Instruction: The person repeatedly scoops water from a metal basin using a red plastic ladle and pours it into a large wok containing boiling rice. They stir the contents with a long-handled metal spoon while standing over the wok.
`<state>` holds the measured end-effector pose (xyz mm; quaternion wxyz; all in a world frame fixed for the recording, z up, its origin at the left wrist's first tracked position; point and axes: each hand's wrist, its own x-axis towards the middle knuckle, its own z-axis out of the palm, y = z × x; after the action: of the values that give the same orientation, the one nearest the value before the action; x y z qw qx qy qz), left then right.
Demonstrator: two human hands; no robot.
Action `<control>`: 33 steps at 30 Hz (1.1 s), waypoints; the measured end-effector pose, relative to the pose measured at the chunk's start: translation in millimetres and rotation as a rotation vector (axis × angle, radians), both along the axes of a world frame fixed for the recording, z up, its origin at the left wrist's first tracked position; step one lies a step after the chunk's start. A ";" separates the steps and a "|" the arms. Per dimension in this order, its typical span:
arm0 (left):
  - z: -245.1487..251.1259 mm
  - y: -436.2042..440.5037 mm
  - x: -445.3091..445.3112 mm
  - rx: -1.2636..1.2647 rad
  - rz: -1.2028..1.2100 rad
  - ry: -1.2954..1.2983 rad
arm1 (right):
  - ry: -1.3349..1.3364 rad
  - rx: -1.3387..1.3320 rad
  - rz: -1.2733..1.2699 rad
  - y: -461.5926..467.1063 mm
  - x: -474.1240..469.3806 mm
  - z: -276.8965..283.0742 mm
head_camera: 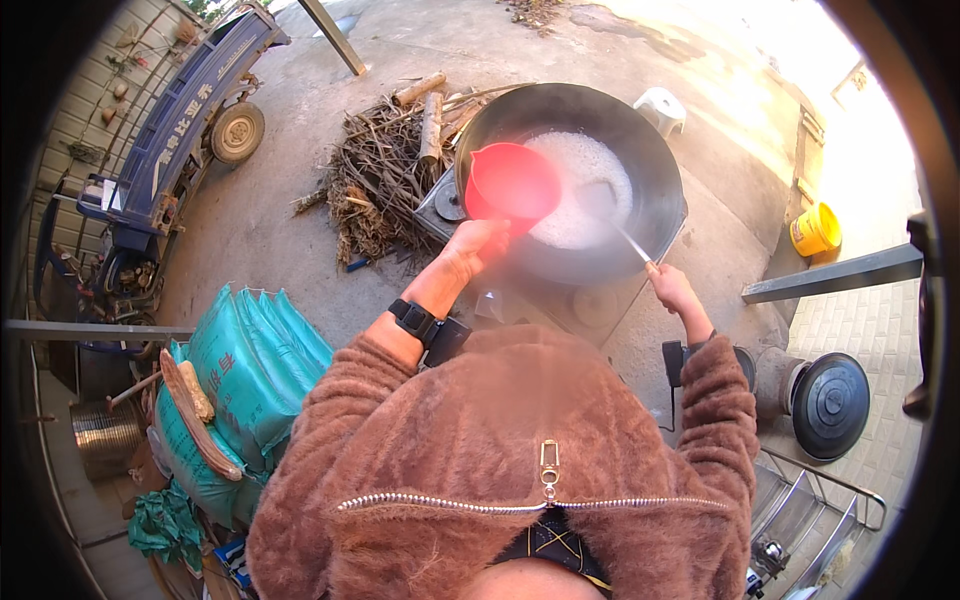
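Observation:
My left hand (478, 247) grips a red plastic scoop (480, 184) by its near side, over the left part of a large dark wok (660, 187). Steam blurs what the scoop holds. White, frothy food (551, 225), perhaps rice in liquid, lies in the bottom of the wok. In my right hand (670, 287) is the handle of a metal wok spatula (634, 244). Its blade rests in the white food near the wok's middle. The wok sits on a metal-topped stove (592, 304).
Firewood and twigs (390, 165) are heaped left of the stove. A white stool (660, 109) stands behind the wok. Full teal sacks (247, 367) are stacked at my left, near a blue cargo tricycle (180, 127). To the right are a yellow bucket (814, 229), a post (832, 275) and a black lid (831, 406).

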<state>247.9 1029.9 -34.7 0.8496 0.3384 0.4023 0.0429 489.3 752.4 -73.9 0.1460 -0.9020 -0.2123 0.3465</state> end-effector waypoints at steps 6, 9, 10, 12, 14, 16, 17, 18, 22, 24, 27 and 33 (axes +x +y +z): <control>-3.0 -0.7 0.7 0.008 0.006 0.014 | -0.003 0.016 -0.013 -0.1 2.6 -5.9; -3.1 -1.8 2.5 0.025 0.006 0.015 | -0.026 0.041 -0.036 -1.7 3.4 -8.1; -3.0 -2.3 2.8 0.032 0.005 0.019 | -0.022 0.041 -0.069 -2.3 4.1 -7.6; -4.2 -3.2 2.7 0.037 0.004 0.035 | -0.039 0.028 -0.056 -3.7 4.0 -5.3; -5.8 -3.5 4.4 0.031 0.003 0.047 | -0.047 0.011 -0.064 -4.9 2.5 0.0; -7.8 -3.5 6.5 0.020 -0.001 0.041 | -0.044 0.001 -0.091 -6.5 1.0 9.9; -8.9 -3.5 7.4 0.006 -0.001 0.031 | -0.075 0.020 -0.067 -6.9 0.3 16.6; -9.9 -3.6 8.2 0.006 -0.001 0.034 | -0.090 0.039 -0.063 -6.8 -1.0 23.8; -12.8 -2.2 13.5 -0.003 -0.005 0.037 | -0.244 0.090 0.026 -7.4 -8.1 63.5; -13.5 -1.9 15.3 -0.007 -0.008 0.038 | -0.419 0.181 0.090 -9.6 -20.3 82.4; -13.5 -1.4 18.2 -0.020 -0.005 0.023 | -0.599 0.142 0.214 -11.0 -34.8 105.8; -7.2 -1.4 21.1 -0.031 0.000 -0.007 | -0.851 0.243 0.353 -17.9 -56.2 115.8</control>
<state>268.9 1028.6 -41.9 0.8562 0.3251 0.3998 0.0380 433.2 734.6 41.9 0.0893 -0.8904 -0.4420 -0.0616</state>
